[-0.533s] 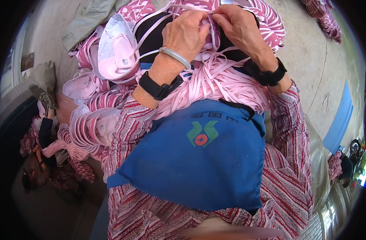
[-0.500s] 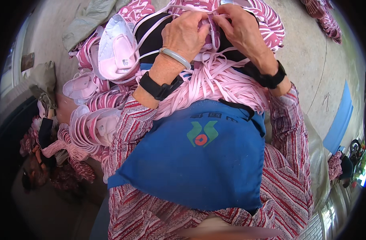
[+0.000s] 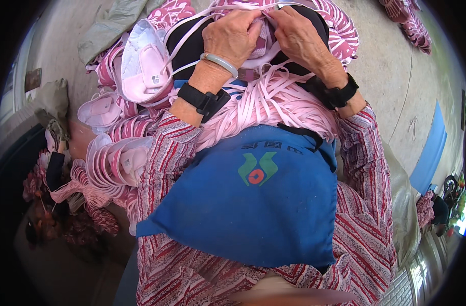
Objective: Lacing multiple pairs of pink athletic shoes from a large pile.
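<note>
Between my knees at the top of the view sits a pink shoe upper (image 3: 262, 47), partly hidden by my fingers. My left hand (image 3: 232, 40) is closed in a pinch at its left side, on a pale pink flat shoelace (image 3: 188, 43) that loops out to the left. My right hand (image 3: 301, 42) pinches at the right side of the same upper, where a stretch of lace runs up to the fingertips. Exactly how the lace passes through the eyelets is hidden. On my lap, below both wrists, lies a heap of loose pink shoelaces (image 3: 276, 109).
Stacked pink and white shoe uppers (image 3: 150, 64) stand left of my knees, with more uppers (image 3: 342, 30) to the right. A blue apron (image 3: 289, 214) covers my front. At the far left a co-worker's dark sleeve (image 3: 54, 171) is beside bundled laces. A blue sheet (image 3: 430, 153) lies on the floor.
My two hands have shifted slightly left. My right thumb and fingers, spread a little before, have come closer together at the lace. The shoe upper stays between my knees.
</note>
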Demonstrator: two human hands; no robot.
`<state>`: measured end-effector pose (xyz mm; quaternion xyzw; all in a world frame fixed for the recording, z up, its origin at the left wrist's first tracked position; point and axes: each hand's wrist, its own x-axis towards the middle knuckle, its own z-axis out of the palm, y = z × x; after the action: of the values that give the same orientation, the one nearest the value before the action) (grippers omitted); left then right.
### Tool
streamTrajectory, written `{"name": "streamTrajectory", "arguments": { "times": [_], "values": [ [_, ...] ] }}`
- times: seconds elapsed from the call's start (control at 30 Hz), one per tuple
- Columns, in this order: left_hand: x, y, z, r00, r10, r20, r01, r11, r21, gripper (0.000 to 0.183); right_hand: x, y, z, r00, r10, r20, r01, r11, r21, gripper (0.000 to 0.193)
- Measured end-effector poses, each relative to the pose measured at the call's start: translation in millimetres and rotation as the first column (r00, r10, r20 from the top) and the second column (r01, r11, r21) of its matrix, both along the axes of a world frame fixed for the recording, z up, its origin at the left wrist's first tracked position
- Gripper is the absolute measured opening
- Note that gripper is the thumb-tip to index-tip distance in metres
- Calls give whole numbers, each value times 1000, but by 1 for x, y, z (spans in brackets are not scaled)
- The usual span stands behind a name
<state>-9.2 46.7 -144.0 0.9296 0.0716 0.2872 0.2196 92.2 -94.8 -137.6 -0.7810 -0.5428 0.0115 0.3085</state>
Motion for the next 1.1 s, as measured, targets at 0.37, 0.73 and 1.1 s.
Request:
{"name": "streamTrajectory", "arguments": {
  "times": [0.37,0.73,1.1],
  "values": [
    [12,-16,5,994,73,-82,-64,992,107,11,-3,-5,10,999,-19,-35,18,1000,-17,30],
    [10,-11,6,995,30,-100,-33,999,-31,8,-7,-7,17,998,-12,-62,16,998,55,21],
    [-73,-14,86,821,-556,132,184,37,-982,12,-33,-13,57,988,140,70,-148,982,121,44]
  ]
}}
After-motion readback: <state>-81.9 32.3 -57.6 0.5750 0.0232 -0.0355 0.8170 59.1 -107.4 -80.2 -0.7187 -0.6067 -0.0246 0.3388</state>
